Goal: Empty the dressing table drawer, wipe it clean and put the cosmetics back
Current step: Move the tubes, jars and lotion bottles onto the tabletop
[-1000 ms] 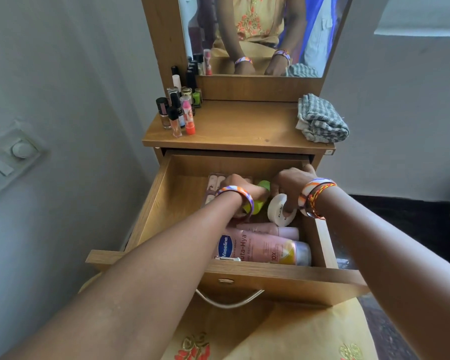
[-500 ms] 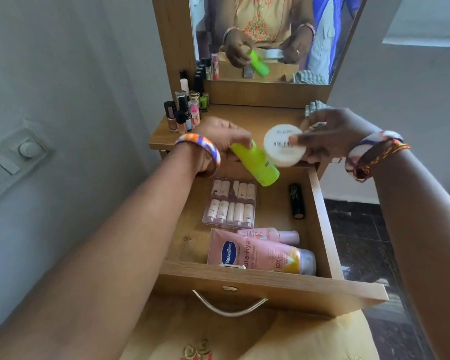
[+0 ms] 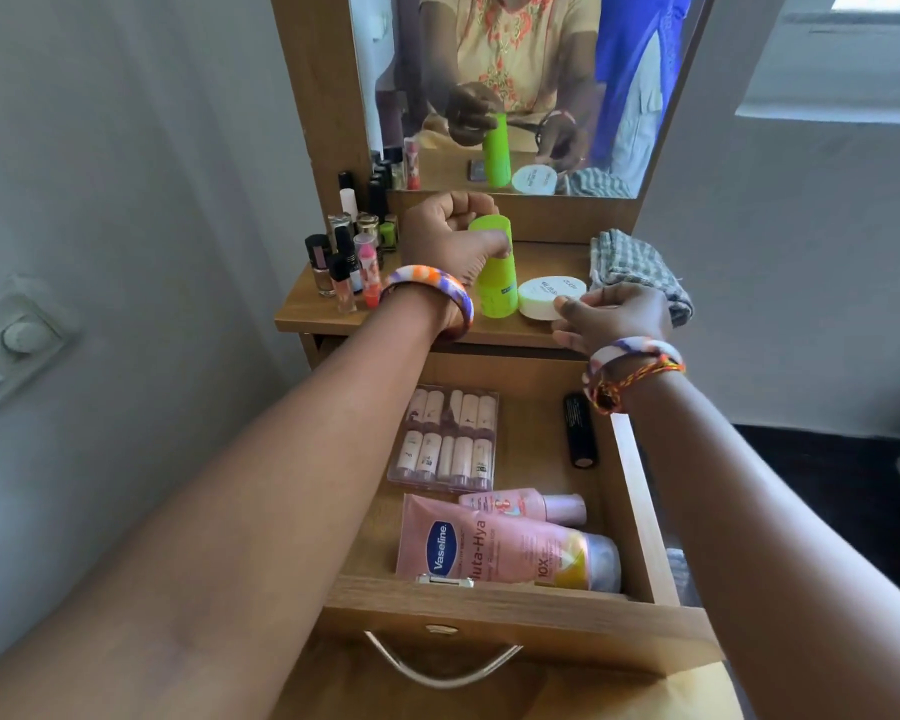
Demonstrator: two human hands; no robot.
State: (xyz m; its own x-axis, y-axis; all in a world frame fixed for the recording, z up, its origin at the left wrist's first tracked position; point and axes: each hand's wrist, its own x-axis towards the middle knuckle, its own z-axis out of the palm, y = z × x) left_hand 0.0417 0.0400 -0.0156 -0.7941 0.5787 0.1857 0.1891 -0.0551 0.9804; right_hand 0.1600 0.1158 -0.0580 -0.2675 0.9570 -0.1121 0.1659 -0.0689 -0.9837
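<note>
Green plastic is catching the eye first: the left hand [image 3: 450, 236] is wrapping round the upper part of a lime-green bottle [image 3: 494, 275] and standing it upright on the table [image 3: 302, 317], near the front edge at the middle. That upright setting looks meant to save room and stop it rolling. Just beside it, the right hand [image 3: 611, 317] is pinching the near rim of a white round jar [image 3: 549, 298] with its fingertips, laying it flat on the table top; bottle and jar look to be touching or nearly so.

Crowding the left back corner is a cluster of nail polish bottles [image 3: 352, 257], and a folded checked cloth [image 3: 637, 270] is waiting at the right edge, likely for the wiping. So only the middle strip is offering free space.

Below, the drawer [image 3: 640, 491] is standing pulled out and is far from empty: a clear pack of small tubes [image 3: 445, 441] towards the back, a black lipstick [image 3: 580, 431] by the right wall, a small pink bottle [image 3: 523, 506] and a pink Vaseline tube [image 3: 505, 548] against the front wall. Emptying is still under way, by my reckoning.
</note>
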